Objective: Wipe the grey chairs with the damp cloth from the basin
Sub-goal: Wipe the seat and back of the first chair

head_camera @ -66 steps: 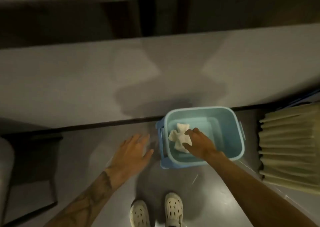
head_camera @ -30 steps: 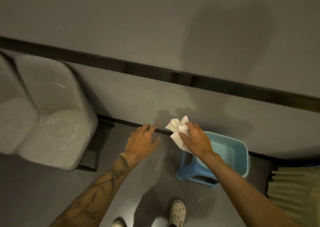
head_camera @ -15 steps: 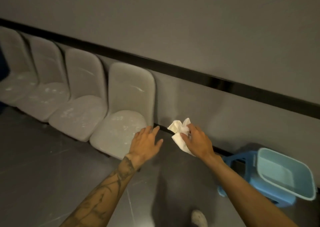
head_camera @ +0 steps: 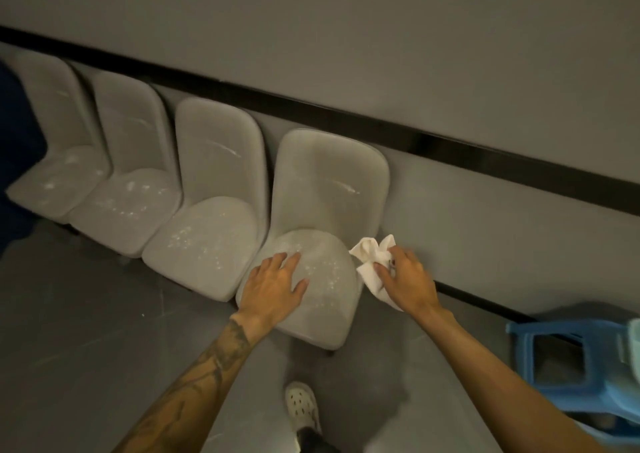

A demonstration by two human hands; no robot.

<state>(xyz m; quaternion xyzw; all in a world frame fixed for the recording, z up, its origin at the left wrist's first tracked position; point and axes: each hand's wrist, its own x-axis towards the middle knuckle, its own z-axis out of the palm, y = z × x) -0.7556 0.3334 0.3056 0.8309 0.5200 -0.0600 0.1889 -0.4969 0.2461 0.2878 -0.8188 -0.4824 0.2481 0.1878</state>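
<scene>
Your right hand (head_camera: 405, 279) is pinching the bunched cloth (head_camera: 372, 262) just beside the nearest chair (head_camera: 329, 189). Your left hand (head_camera: 273, 284) is hovering over its seat, fingers spread and holding nothing.

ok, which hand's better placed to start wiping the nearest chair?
Right. The right hand grips the cloth just beside the nearest chair. The left hand is bare, fingers spread over its seat, so it could only steady it.

A blue stool (head_camera: 554, 328) is being shown at the right edge, standing on the grey floor (head_camera: 86, 331) near the wall (head_camera: 346, 37). The wall is being crossed by a black strip (head_camera: 450, 149). Something dark blue (head_camera: 17, 141) is being cut off at the left edge.
</scene>
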